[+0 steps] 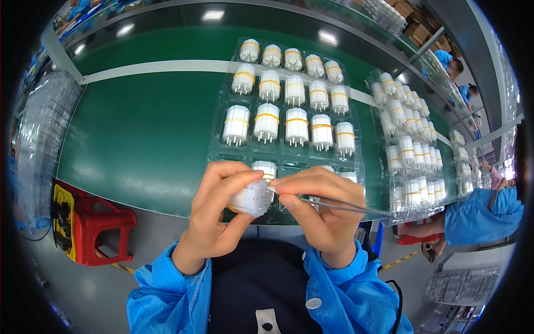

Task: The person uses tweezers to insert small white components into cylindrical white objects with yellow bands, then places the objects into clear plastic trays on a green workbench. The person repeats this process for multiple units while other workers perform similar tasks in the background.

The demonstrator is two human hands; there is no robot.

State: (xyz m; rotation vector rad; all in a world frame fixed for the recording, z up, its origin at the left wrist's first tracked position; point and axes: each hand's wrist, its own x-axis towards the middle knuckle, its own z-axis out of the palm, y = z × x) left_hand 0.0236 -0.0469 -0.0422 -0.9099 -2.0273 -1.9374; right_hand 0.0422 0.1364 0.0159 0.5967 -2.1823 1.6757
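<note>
My left hand (pixel 214 211) is closed round a white cylindrical plug-like part (pixel 253 199), tilted so its end face with small raised spots is turned to the right. Closed in a pinch, my right hand (pixel 325 203) meets the edge of that end face with its fingertips. A slim metal tool that looks like tweezers (pixel 356 209) passes through the right hand, its shaft pointing right. Whatever lies between the right fingertips is too small to make out. Just behind both hands is a clear tray (pixel 218 136) with rows of similar white parts (pixel 296 127), each with a yellow band and pins.
A green work surface (pixel 139 122) carries more filled trays (pixel 414 150) to the right. Stacked clear trays (pixel 47 128) stand at far left. A red stool (pixel 105 231) is below the left edge. At right sits a co-worker in a blue smock (pixel 484 220).
</note>
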